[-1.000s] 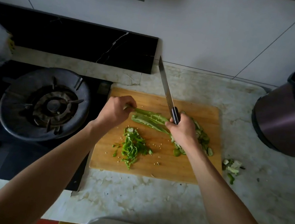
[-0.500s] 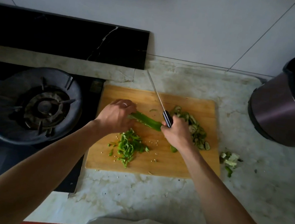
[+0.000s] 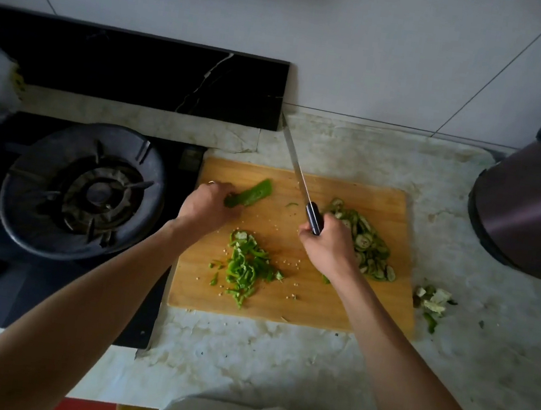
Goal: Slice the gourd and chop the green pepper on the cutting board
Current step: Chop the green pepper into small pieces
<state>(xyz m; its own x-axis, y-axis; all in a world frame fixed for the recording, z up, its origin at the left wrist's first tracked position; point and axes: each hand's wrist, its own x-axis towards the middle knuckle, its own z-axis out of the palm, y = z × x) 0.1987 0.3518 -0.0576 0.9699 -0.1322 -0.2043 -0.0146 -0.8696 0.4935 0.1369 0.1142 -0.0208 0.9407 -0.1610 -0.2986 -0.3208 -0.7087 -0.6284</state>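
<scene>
While we steady the pepper strip (image 3: 248, 197) for chopping:
left hand (image 3: 206, 205) pinches it; right hand (image 3: 325, 245) grips the raised knife (image 3: 301, 181) clear.

Green pepper strip (image 3: 249, 194) lies at the cutting board's (image 3: 300, 310) ten o'clock; chopped pepper (image 3: 245, 268) at seven; gourd slices (image 3: 368, 242) at three

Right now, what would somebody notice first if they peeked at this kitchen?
Probably the long knife, gripped by the right hand and pointing away over the wooden cutting board. On the board's left side, the left hand holds a green pepper strip, with a bright chopped pepper pile nearer the person and gourd slices to the right.
</scene>
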